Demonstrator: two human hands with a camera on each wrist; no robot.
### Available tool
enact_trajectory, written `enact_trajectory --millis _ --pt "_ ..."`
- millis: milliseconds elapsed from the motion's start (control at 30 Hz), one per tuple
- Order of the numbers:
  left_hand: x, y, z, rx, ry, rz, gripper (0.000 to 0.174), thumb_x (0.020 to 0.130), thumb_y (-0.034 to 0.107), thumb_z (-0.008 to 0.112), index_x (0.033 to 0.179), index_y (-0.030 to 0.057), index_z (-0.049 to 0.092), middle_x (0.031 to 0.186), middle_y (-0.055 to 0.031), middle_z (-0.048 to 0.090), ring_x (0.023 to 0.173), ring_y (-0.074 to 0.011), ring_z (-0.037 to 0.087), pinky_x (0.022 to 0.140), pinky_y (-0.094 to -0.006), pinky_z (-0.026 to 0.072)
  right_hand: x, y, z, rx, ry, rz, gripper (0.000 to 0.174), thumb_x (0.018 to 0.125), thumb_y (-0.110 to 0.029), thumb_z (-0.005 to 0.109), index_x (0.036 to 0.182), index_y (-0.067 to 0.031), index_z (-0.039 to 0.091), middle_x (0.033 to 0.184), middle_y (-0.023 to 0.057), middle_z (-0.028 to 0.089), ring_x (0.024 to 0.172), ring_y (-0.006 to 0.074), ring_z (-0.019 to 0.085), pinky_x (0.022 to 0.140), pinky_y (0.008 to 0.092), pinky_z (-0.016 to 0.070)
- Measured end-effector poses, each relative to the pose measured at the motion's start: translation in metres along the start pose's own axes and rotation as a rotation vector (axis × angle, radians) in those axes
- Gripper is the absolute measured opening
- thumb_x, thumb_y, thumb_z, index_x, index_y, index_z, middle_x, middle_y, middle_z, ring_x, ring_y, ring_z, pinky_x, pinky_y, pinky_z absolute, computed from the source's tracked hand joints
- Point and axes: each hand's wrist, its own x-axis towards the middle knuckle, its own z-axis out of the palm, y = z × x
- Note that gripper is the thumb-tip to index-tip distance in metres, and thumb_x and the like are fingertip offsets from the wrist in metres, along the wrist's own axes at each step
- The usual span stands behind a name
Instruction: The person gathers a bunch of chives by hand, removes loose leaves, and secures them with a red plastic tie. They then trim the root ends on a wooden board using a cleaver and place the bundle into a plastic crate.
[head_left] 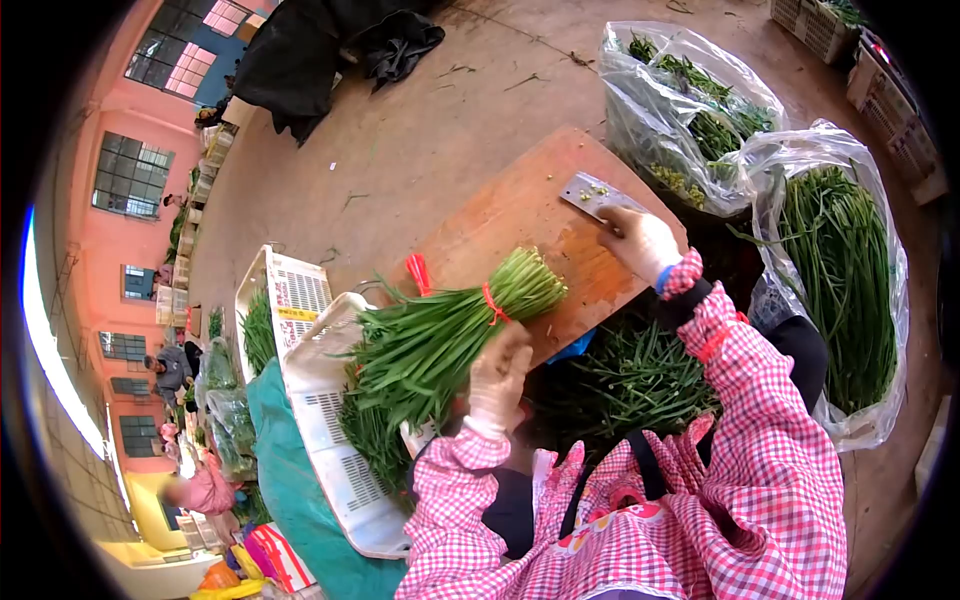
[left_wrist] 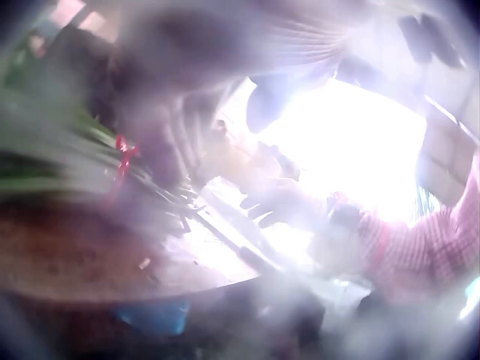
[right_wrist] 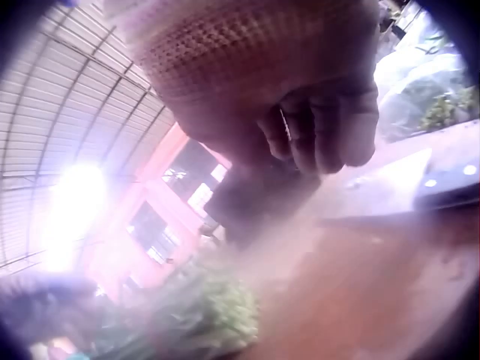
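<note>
A bundle of garlic chives [head_left: 440,335], bound with a red tie [head_left: 493,303], lies across the left side of the wooden board [head_left: 520,210], its cut stalk ends facing right. My gloved left hand [head_left: 500,375] is at the near side of the bundle, fingertips right by the tie. At the board's far right lies a cleaver [head_left: 590,193] with green bits on its blade. Beside it, my gloved right hand [head_left: 640,240] hovers with loosely bent fingers. The right wrist view shows the cleaver's dark riveted handle [right_wrist: 454,184] apart from those fingers. Blur covers much of the left wrist view.
White plastic crates [head_left: 345,440] with greens stand left of the board, near a green cloth [head_left: 295,490]. Two clear bags of greens [head_left: 840,280] stand on the right. Loose greens [head_left: 625,385] fill the space below the board. A red tie bundle [head_left: 418,272] rests on its left edge.
</note>
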Motion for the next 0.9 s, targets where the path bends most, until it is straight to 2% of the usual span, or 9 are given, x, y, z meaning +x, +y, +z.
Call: enact_trajectory --millis 100,200,300,433,533,633,767,833,900 --pt "0.043 0.039 0.004 0.867 0.166 0.382 0.076 0.08 0.026 0.075 0.141 -0.0026 0.04 0.135 -0.0256 0.048 0.123 -0.0368 0.051 0.103 -0.0428 0.0436 -0.016 0.023 -0.006 -0.32 -0.019 0.116 0.046 0.077 -0.024 0.074 0.119 -0.0117 0.062 0.112 0.0143 0.065 0.105 0.0332 0.061 0.09 0.0422 0.0484" --pt "0.087 0.023 0.011 1.139 -0.046 0.355 0.1 0.074 0.039 0.078 0.146 -0.006 0.026 0.144 -0.0277 0.039 0.137 -0.0395 0.035 0.114 -0.0434 0.03 -0.019 0.038 -0.004 -0.391 -0.102 0.2 0.05 0.074 -0.024 0.076 0.12 -0.0132 0.06 0.11 0.0148 0.064 0.108 0.035 0.058 0.092 0.0445 0.0458" --pt "0.126 0.025 0.005 1.066 -0.279 0.108 0.108 0.071 0.048 0.077 0.146 -0.0091 0.023 0.147 -0.029 0.034 0.139 -0.0401 0.032 0.115 -0.0402 0.0283 -0.02 0.051 0.002 -0.439 -0.094 0.167 0.048 0.073 -0.023 0.077 0.117 -0.0131 0.061 0.103 0.0139 0.064 0.103 0.0344 0.06 0.089 0.0447 0.0476" --pt "0.164 0.041 -0.01 0.894 -0.565 -0.223 0.115 0.071 0.055 0.077 0.15 -0.0056 0.019 0.144 -0.0285 0.041 0.135 -0.0348 0.041 0.111 -0.0349 0.0343 -0.009 0.059 0.003 -0.437 -0.18 0.211 0.044 0.073 -0.02 0.075 0.114 -0.0122 0.06 0.1 0.0139 0.065 0.101 0.0344 0.061 0.087 0.0446 0.0486" --pt "0.168 0.031 -0.021 0.927 -0.577 -0.235 0.11 0.073 0.055 0.076 0.149 -0.003 0.023 0.138 -0.0249 0.051 0.128 -0.0331 0.05 0.105 -0.0353 0.04 -0.004 0.062 0.002 -0.437 -0.235 0.199 0.04 0.076 -0.015 0.069 0.116 -0.0114 0.059 0.099 0.0152 0.065 0.094 0.0351 0.064 0.082 0.0439 0.051" --pt "0.176 0.028 -0.031 0.912 -0.661 -0.345 0.094 0.074 0.053 0.076 0.142 -0.0006 0.039 0.13 -0.0215 0.058 0.121 -0.0314 0.056 0.101 -0.0363 0.0428 -0.014 0.06 0.0 -0.087 -0.002 0.322 0.037 0.08 -0.015 0.062 0.118 -0.0128 0.061 0.098 0.0182 0.067 0.094 0.0376 0.066 0.082 0.0456 0.052" --pt "0.176 0.049 -0.038 0.858 -0.75 -0.348 0.076 0.074 0.051 0.077 0.128 0.0027 0.056 0.118 -0.0174 0.066 0.111 -0.027 0.061 0.096 -0.0373 0.0456 -0.047 0.036 -0.001 0.862 0.004 0.718 0.043 0.087 -0.017 0.06 0.129 -0.0082 0.053 0.07 0.0059 0.058 0.054 0.0178 0.056 0.047 0.0323 0.0466" --pt "0.178 0.04 -0.038 0.919 -0.774 -0.337 0.077 0.071 0.054 0.078 0.124 0.0016 0.058 0.116 -0.0182 0.066 0.11 -0.029 0.062 0.095 -0.038 0.0463 -0.072 -0.001 -0.005 1.024 -0.073 0.799 0.045 0.089 -0.016 0.058 0.132 -0.006 0.049 0.068 0.0002 0.05 0.048 0.0087 0.044 0.041 0.0252 0.0373" --pt "0.172 0.047 -0.032 1.02 -0.755 -0.346 0.079 0.07 0.057 0.077 0.122 0.0005 0.06 0.115 -0.0193 0.066 0.11 -0.0317 0.062 0.095 -0.0388 0.0464 -0.088 -0.015 0.0 1.009 -0.097 0.803 0.046 0.089 -0.013 0.059 0.133 -0.0046 0.051 0.069 0.0012 0.051 0.047 0.0083 0.044 0.041 0.0245 0.0362"
